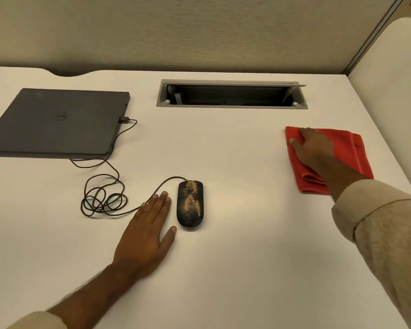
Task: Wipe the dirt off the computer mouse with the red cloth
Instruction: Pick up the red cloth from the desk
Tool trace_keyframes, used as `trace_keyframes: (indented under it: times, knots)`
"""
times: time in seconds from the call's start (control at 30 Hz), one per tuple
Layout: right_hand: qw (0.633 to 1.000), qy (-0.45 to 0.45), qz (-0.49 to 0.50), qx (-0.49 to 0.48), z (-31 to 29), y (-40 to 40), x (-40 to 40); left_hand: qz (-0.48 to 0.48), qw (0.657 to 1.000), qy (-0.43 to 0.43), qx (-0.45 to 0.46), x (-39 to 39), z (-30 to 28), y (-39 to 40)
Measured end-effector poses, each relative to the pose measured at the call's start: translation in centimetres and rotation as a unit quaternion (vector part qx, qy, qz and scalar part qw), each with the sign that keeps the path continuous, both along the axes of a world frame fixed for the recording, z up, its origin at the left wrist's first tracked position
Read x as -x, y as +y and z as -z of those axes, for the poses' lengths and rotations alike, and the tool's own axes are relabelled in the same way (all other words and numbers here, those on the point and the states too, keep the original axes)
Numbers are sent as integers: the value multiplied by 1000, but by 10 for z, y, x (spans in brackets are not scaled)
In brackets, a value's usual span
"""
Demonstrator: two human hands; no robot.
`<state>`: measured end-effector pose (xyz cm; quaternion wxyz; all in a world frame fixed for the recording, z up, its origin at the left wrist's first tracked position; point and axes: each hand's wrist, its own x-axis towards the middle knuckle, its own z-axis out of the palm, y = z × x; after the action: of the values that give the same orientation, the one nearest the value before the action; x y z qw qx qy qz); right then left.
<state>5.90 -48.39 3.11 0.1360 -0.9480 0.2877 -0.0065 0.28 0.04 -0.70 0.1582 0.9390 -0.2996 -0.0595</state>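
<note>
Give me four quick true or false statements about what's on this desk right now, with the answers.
1. The right hand rests on the red cloth. True.
2. The mouse is clean. False: tan dirt streaks its top.
3. The left hand grips the mouse. False: it lies flat on the desk beside the mouse, fingers straight.
4. The laptop is closed, with a cable plugged into its side. True.

left hand (144, 236) flat, fingers straight, right hand (314, 148) outstretched, palm down
</note>
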Motion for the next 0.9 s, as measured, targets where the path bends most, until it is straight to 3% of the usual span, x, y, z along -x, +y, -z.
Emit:
trace_keyframes:
  times: [0.13,0.33,0.47,0.63,0.73,0.9]
  knots:
    - [999,-23,-24,35,1,-1,2,1,1000,-9,7,1,-1,-1]
    - [997,40,-54,31,9,8,24,2,1000,-14,10,1,0,-2]
    - [992,-91,-76,41,3,28,44,2,1000,-12,12,2,1,0]
    - [956,-265,-120,31,-22,68,69,-3,999,-13,29,1,2,-1]
    - [951,-282,-121,-39,-33,99,86,0,1000,-13,28,0,2,0]
    - [959,-239,-153,-19,-37,154,119,-2,999,-10,31,-1,5,0]
